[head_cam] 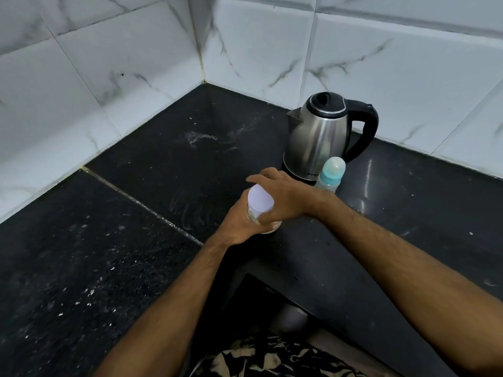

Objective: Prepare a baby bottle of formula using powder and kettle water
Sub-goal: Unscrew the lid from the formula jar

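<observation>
Left hand [239, 227] gripping powder jar [260, 208], right hand [283, 197] closed over lid; could tip, bumping baby bottle [330, 174] just beyond.

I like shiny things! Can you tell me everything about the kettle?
The electric kettle is shiny brushed steel with a black lid, a black curved handle pointing right and a small spout on the left. It stands upright, lid shut, on the black stone counter near the tiled corner. A baby bottle stands right in front of it.

My hands [261, 210] hid most of the white-lidded jar [260, 204] at centre frame; the kettle's [318, 137] base lettering was unreadable.
</observation>
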Motion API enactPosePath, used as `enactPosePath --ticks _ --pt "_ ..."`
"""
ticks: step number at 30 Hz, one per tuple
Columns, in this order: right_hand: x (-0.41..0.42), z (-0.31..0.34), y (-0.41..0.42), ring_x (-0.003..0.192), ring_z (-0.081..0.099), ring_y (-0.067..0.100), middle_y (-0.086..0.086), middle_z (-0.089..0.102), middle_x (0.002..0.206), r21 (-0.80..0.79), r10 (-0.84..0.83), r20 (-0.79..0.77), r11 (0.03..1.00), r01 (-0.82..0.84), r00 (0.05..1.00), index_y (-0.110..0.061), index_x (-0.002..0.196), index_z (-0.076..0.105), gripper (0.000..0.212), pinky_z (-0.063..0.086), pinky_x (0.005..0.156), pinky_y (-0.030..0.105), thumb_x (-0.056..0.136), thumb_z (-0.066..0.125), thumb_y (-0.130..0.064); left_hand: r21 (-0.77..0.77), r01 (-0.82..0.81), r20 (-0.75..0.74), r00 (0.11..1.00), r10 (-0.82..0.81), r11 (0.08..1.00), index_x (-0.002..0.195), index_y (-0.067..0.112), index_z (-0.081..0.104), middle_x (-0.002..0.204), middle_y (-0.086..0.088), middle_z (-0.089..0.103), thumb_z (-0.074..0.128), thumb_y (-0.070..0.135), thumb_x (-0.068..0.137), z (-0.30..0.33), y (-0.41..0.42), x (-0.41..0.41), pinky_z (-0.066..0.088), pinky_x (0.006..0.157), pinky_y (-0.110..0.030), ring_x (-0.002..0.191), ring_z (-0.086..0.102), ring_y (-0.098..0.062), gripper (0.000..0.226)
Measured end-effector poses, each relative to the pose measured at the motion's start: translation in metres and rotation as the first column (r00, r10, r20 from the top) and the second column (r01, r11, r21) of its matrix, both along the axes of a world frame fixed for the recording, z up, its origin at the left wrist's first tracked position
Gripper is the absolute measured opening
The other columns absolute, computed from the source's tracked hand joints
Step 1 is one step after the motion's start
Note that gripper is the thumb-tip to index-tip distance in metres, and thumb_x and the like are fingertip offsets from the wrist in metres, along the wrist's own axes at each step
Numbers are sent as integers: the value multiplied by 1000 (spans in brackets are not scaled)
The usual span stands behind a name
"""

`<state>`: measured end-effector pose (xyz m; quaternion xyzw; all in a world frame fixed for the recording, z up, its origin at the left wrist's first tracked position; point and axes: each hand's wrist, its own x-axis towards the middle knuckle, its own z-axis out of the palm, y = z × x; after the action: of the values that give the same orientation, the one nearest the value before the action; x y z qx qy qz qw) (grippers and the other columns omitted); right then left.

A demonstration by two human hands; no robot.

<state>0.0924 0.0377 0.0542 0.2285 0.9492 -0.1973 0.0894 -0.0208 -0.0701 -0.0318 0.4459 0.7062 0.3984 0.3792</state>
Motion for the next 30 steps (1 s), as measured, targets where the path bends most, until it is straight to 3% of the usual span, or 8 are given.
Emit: enactPosePath --ticks 2,5,9,12,17,21,25,30 --pt "2 -3 -1 131 39 24 4 37 145 105 -66 -8 992 66 998 -26 150 27 94 44 103 39 76 67 -67 -11 1 2 1000 -1 1000 146 27 33 133 13 52 90 23 67 -3 -1 -2 44 97 -22 123 50 -7 98" --pt "-1 -13 -6 117 49 23 5 48 130 248 -114 -19 962 115 993 -20 140 40 88 48 94 37 74 62 -74 -13 -18 4 1000 18 1000 140 32 36 127 17 54 91 23 66 -2 -3 -1 43 84 -8 116 53 0 93" --pt "-3 -12 -4 122 43 23 4 43 132 127 -32 -12 991 33 999 -23 144 36 84 46 98 38 75 72 -55 6 -1 2 1000 1 1000 140 31 35 125 19 50 91 20 66 4 -1 2 37 86 -7 117 50 -1 92" --pt "0 -5 1 132 35 23 3 34 144 2 6 -19 1000 -6 1000 -28 150 26 93 42 106 41 75 75 -50 -7 -4 4 1000 4 1000 145 25 33 130 15 49 90 21 67 4 -1 1 39 97 -17 120 48 -3 97" --pt "1 -11 -3 120 49 24 6 47 134 212 -132 -42 967 138 990 -21 143 37 91 48 94 37 74 61 -75 -20 -15 -1 1000 15 1000 146 27 34 135 10 55 92 30 62 0 -3 1 47 103 -31 122 53 -6 102" --pt "-3 -12 -6 117 47 24 6 47 129 183 -82 -41 979 88 996 -19 139 41 79 48 94 39 77 66 -62 -24 -1 -2 1000 1 1000 144 25 35 135 12 52 90 20 66 7 -2 3 44 103 -27 121 52 -4 96" --pt "-1 -4 -1 131 37 24 4 36 144 14 13 -15 1000 -13 1000 -26 150 28 88 44 104 41 78 72 -50 -58 -18 6 1000 18 998 148 22 29 131 15 44 90 19 67 4 0 1 36 96 -10 124 44 -4 101" --pt "1 -10 -4 123 48 24 6 46 138 179 -90 -20 980 92 996 -22 147 34 90 47 97 37 77 60 -73 -86 -25 -10 1000 24 996 149 24 30 142 4 50 92 34 59 7 -2 3 42 109 -43 129 48 -15 109"
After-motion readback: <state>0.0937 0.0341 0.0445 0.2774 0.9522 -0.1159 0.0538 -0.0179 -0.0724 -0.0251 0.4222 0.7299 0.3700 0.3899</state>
